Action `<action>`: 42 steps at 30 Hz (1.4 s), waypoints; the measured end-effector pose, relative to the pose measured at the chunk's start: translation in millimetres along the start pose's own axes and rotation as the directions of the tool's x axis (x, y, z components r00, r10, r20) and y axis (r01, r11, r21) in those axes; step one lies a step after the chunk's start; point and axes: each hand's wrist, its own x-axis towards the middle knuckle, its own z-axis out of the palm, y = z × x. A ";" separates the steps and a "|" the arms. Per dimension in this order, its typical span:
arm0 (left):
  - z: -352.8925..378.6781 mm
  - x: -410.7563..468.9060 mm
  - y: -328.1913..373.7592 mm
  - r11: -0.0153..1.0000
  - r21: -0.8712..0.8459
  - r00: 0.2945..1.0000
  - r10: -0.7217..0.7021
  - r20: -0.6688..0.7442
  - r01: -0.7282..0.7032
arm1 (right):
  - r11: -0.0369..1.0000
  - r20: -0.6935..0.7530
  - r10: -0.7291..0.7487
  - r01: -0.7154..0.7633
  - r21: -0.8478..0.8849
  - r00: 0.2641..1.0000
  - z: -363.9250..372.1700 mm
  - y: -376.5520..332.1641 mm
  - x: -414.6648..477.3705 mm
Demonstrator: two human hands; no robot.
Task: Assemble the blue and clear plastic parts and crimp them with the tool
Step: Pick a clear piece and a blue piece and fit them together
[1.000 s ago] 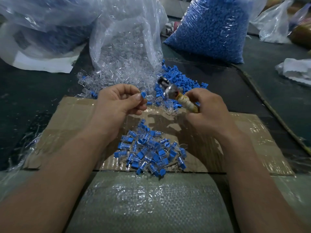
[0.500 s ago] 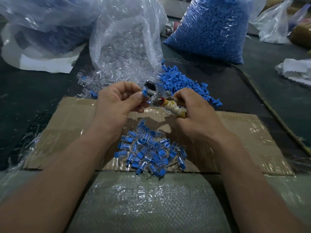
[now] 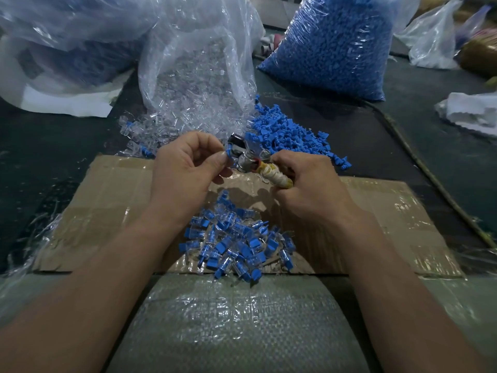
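My left hand pinches a small blue and clear part between thumb and fingers, right at the metal jaws of the crimp tool. My right hand grips the tool's tape-wrapped handle. Below my hands a heap of assembled blue-and-clear pieces lies on the cardboard sheet. Loose blue parts and loose clear parts are piled just beyond the cardboard.
An open clear bag of clear parts stands behind my left hand. A full bag of blue parts stands at the back right. More plastic bags lie at the far left and a white bundle at the right. A woven sack covers my lap.
My right hand brought the tool leftward until its jaws met the part pinched in my left hand. The left hand stayed nearly still.
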 end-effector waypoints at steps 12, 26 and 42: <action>-0.5 -1.7 1.2 0.999 0.038 1.000 0.002 -0.019 -0.001 | 1.000 -0.008 0.007 -0.007 -0.004 1.000 1.0 -1.5 0.0; -7.4 3.1 4.5 0.997 0.026 0.994 -0.075 -0.076 0.077 | 0.998 -0.025 0.015 -0.017 -0.061 1.000 1.1 6.8 2.1; -39.4 10.0 12.7 0.959 0.176 0.763 -0.285 0.580 0.224 | 0.992 0.190 0.115 -0.103 -0.072 0.975 -7.0 7.1 -1.4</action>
